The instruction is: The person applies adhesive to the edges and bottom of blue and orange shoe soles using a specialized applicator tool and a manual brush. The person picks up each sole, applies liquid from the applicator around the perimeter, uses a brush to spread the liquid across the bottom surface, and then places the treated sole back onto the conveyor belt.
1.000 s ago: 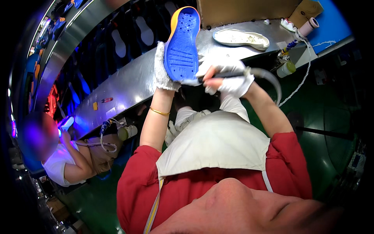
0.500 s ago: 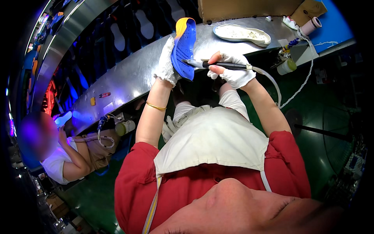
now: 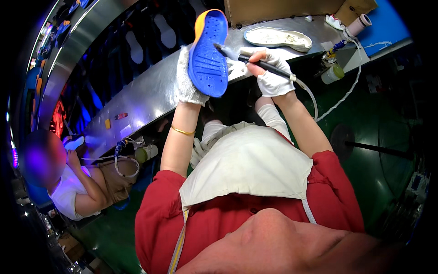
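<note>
My left hand [image 3: 185, 82], in a white knit glove, grips a blue shoe sole [image 3: 207, 73] with an orange edge from its left side. The sole's holed and grooved face is turned toward me and looks wet in places. In my right hand [image 3: 272, 72], gloved with bare fingertips, is a brush [image 3: 262, 65] with a black handle and a pale hose at its back end. Its dark bristle tip is at the upper middle of the sole; whether it touches cannot be told. Beyond my right hand a white shoe sole [image 3: 279, 37] lies on the metal bench.
A curved metal bench [image 3: 137, 91] runs across in front of me, beside a dark conveyor carrying several soles [image 3: 165, 31]. A cardboard box [image 3: 283, 10] stands at the back. Hose and a capped jar [image 3: 334, 73] hang at the right. A co-worker [image 3: 80, 182] sits at the left.
The blue sole has turned its face more toward me and sits slightly farther up. The brush has moved from its lower part to its upper middle, its handle now slanting down to the right.
</note>
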Tool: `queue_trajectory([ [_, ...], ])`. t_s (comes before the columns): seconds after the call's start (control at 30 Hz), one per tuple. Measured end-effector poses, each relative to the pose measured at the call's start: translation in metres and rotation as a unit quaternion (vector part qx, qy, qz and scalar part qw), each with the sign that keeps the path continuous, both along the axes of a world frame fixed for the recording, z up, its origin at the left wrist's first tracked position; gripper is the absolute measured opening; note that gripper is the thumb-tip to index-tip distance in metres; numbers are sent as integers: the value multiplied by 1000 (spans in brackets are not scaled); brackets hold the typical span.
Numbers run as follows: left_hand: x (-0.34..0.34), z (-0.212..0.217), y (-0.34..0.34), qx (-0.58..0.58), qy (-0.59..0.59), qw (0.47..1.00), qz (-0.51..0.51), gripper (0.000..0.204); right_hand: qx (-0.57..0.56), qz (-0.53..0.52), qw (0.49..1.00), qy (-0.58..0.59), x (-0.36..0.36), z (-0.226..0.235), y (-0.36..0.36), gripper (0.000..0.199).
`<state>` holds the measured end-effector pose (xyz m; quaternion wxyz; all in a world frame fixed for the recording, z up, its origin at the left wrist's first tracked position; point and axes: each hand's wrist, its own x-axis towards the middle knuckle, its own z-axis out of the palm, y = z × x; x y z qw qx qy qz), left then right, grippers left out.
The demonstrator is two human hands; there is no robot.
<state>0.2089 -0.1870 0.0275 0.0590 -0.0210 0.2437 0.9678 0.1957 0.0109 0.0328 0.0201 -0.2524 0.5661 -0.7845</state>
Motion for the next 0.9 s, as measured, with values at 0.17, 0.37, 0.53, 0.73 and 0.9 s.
queue_trajectory([
  [0.17, 16, -11, -2, 46, 21, 999, 3, 61, -116, -23, 967, -227, -59, -30, 42, 23],
  [0.37, 23, -24, -6, 14, -59, 997, 44, 67, -139, -178, 901, -370, -163, -102, 78, 25],
  [0.53, 26, -25, -4, -47, -96, 990, 94, 55, -36, -151, 871, -465, -212, -115, 86, 28],
  [0.73, 19, -55, -15, -130, -85, 964, 216, 42, 226, -196, 878, -374, -233, -162, 130, 29],
  [0.9, 14, -51, -8, -144, -109, 939, 294, 40, 425, -75, 880, -196, -162, -127, 87, 20],
])
